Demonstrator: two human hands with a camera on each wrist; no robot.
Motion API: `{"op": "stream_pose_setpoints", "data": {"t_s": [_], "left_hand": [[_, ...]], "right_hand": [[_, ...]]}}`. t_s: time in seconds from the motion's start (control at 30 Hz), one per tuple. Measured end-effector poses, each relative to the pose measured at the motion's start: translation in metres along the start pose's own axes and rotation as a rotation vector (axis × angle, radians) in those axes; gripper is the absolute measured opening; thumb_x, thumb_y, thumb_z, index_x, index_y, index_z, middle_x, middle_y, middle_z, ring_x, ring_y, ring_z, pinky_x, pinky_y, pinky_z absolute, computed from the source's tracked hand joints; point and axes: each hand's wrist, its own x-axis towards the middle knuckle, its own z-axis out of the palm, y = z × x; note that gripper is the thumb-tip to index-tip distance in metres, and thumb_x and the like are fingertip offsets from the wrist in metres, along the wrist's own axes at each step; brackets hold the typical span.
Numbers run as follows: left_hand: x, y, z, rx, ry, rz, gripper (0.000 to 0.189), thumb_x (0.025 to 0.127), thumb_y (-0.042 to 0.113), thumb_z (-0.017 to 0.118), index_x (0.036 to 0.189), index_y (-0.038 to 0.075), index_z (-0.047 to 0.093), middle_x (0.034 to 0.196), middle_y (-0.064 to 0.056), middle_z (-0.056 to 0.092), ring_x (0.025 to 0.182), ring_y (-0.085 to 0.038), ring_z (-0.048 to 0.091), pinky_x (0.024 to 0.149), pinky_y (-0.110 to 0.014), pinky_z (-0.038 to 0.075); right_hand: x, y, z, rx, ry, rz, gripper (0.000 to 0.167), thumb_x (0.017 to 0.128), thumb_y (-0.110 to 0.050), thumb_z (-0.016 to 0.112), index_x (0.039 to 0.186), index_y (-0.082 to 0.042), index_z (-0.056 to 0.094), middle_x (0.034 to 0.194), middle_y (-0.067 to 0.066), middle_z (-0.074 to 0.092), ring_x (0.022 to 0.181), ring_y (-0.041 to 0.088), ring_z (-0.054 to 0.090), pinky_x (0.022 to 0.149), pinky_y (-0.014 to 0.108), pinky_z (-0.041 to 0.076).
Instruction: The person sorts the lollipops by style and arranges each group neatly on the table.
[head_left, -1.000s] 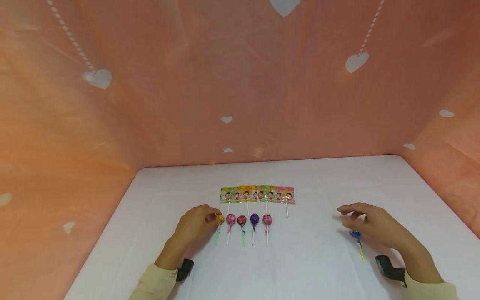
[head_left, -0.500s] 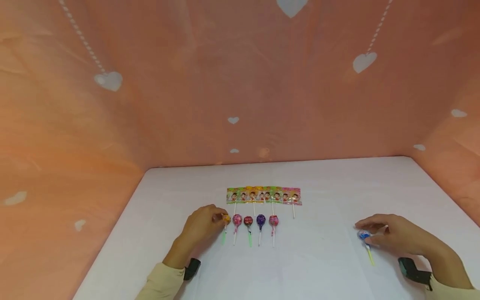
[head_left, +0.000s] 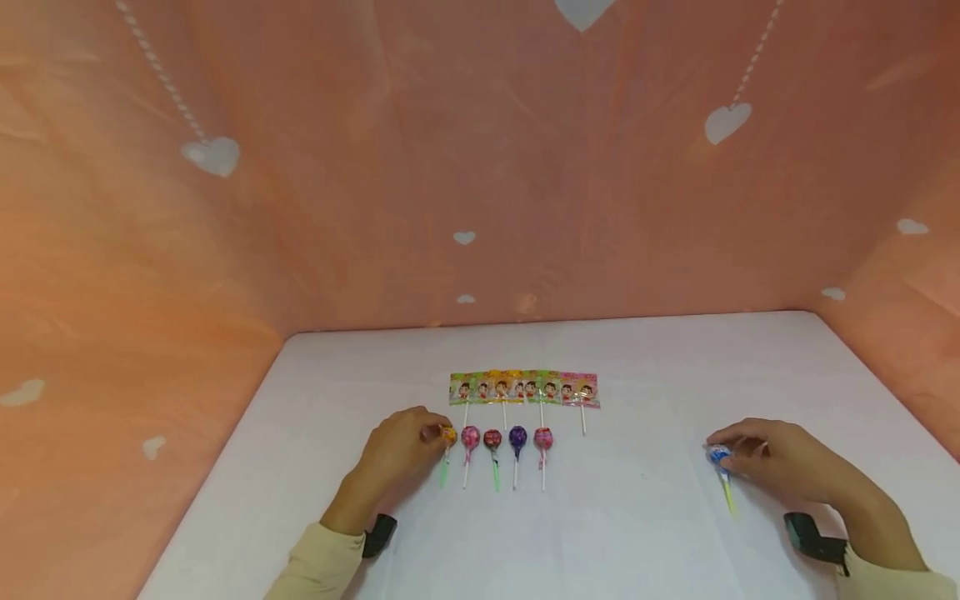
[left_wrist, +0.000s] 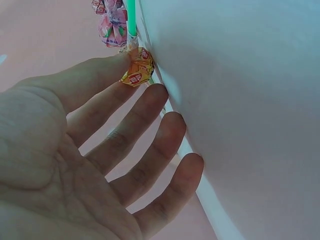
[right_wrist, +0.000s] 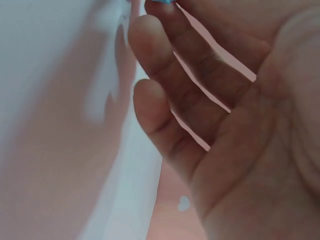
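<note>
At the left end of a row of lollipops, my left hand (head_left: 401,446) pinches the yellow-wrapped head of a lollipop (left_wrist: 139,70) with a green stick, between thumb and index finger. The other fingers spread loosely in the left wrist view. Far to the right, my right hand (head_left: 783,458) pinches a blue-wrapped lollipop (head_left: 718,455) with a yellow stick; only a sliver of blue shows in the right wrist view. Beside the yellow one lie a pink lollipop (head_left: 470,438), a dark red lollipop (head_left: 492,440), a purple lollipop (head_left: 517,439) and another pink lollipop (head_left: 543,439).
Behind that row, several flat-packed lollipops (head_left: 504,387) in green, orange and pink wrappers lie side by side, sticks toward me. All rest on a white table (head_left: 630,533). An orange cloth (head_left: 600,208) with white hearts stands around its back and sides.
My right hand came down onto the blue lollipop, took it between thumb and fingers, and shifted it slightly away from me. The left hand stays on the yellow lollipop.
</note>
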Motion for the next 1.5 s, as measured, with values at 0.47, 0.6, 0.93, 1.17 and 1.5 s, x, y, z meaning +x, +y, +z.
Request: {"op": "stream_pose_setpoints", "data": {"t_s": [0.47,0.6,0.93,1.17,1.5], "left_hand": [[0.000,-0.002,0.003,-0.011,0.000,0.012,0.020,0.084,0.017,0.075,0.104,0.018,0.078,0.088,0.005,0.067,0.080,-0.010,0.059,0.072,-0.034,0.049],[-0.001,0.000,0.002,-0.009,0.005,0.013,0.020,0.084,0.017,0.076,0.104,0.019,0.078,0.089,0.005,0.068,0.079,-0.009,0.059,0.069,-0.033,0.049],[-0.001,0.004,0.000,0.004,0.003,0.011,0.020,0.083,0.018,0.078,0.103,0.019,0.078,0.089,0.003,0.068,0.080,-0.012,0.061,0.070,-0.034,0.049],[-0.001,0.003,0.003,0.002,0.004,0.021,0.020,0.082,0.017,0.078,0.102,0.019,0.078,0.088,0.005,0.067,0.081,-0.012,0.062,0.070,-0.035,0.049],[0.000,-0.001,0.002,0.002,0.009,0.004,0.020,0.084,0.015,0.075,0.104,0.018,0.078,0.088,0.005,0.068,0.082,-0.012,0.061,0.072,-0.036,0.050]], "right_hand": [[-0.001,-0.003,-0.005,-0.004,0.071,-0.004,0.023,0.088,-0.024,0.075,0.110,-0.018,0.074,0.089,-0.014,0.066,0.079,-0.009,0.052,0.069,0.021,0.047],[-0.001,-0.005,-0.009,-0.024,0.093,-0.016,0.022,0.087,-0.023,0.076,0.109,-0.019,0.074,0.088,-0.016,0.066,0.079,-0.010,0.052,0.069,0.021,0.048],[-0.002,-0.005,-0.013,-0.027,0.121,-0.009,0.024,0.086,-0.022,0.076,0.109,-0.016,0.074,0.089,-0.014,0.067,0.078,-0.010,0.052,0.067,0.021,0.048],[-0.007,-0.008,-0.010,-0.031,0.169,-0.004,0.023,0.085,-0.022,0.078,0.108,-0.018,0.074,0.089,-0.018,0.066,0.077,-0.010,0.052,0.066,0.021,0.046],[0.006,-0.033,-0.010,0.000,0.161,-0.017,0.023,0.087,-0.027,0.076,0.109,-0.020,0.074,0.094,-0.015,0.068,0.080,-0.007,0.054,0.069,0.020,0.046]]}}
